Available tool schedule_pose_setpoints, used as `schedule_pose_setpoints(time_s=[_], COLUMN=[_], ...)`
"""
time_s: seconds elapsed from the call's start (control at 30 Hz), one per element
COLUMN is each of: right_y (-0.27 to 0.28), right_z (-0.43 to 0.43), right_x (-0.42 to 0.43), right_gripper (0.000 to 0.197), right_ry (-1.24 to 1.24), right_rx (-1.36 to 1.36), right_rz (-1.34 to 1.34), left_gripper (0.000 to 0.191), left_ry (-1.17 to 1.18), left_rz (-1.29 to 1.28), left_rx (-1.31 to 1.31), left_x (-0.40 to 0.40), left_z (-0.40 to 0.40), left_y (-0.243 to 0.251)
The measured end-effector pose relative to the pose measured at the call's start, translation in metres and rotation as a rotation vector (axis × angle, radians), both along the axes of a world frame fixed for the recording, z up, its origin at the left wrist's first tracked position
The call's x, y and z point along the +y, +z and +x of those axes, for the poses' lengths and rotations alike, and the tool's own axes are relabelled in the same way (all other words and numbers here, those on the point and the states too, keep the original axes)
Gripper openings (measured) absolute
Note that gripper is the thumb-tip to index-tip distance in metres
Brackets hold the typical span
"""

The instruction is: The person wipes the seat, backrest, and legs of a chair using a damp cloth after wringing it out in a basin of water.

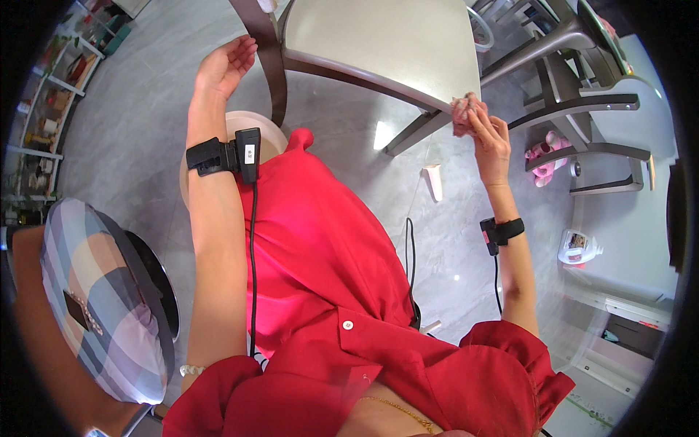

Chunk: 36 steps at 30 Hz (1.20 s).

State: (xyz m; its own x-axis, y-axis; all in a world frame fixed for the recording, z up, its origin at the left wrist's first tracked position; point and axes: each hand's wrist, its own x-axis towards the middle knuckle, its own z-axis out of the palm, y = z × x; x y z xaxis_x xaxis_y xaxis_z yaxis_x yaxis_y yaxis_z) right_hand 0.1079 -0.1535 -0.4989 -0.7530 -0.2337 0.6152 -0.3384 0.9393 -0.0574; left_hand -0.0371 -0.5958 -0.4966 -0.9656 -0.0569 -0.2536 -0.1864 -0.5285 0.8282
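My right hand [492, 139] grips a crumpled pinkish cloth [466, 113] at the front corner of a chair's pale seat [377, 41]. The cloth touches the seat's edge, and a grey-brown wooden leg [412, 134] runs down beneath that side. My left hand [226, 64] is raised beside the chair's other dark upright [267, 60]. Its fingers are loosely curled, with nothing visible in them. Whether they touch the upright is not clear. Below my left forearm stands a cream bucket [248, 121], partly hidden by the arm and my red clothing.
Another chair [573, 109] stands on the right, near a pink plush toy [548, 158] and a clear plastic jug [579, 247]. A pale plastic piece [434, 183] lies on the grey floor. A plaid cushion [104, 300] is at left, below a shelf [49, 120]. Black cables [254, 262] hang from both wristbands.
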Motion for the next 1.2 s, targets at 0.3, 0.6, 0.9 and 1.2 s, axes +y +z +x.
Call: schedule_pose_setpoints(time_s=[0.3,0.6,0.9,1.2], right_y=[-0.012,-0.086,-0.093,-0.097], right_z=[0.019,-0.023,-0.069,-0.124], right_x=[-0.016,-0.077,-0.199,-0.300], right_gripper=[0.043,0.036,0.024,0.020], right_ry=[-0.044,-0.296,0.058,-0.054], right_rx=[0.106,0.130,-0.085,-0.077], right_rz=[-0.073,-0.248,-1.031,-0.647], left_gripper=[0.019,0.024,0.022,0.021], left_ry=[0.013,0.001,0.058,0.099], left_rz=[0.027,0.051,0.099,0.067], left_rx=[0.008,0.028,0.068,0.041], left_x=[0.001,0.000,-0.021,-0.021], left_z=[0.001,0.005,0.012,0.016], left_y=[0.002,0.011,0.014,0.021])
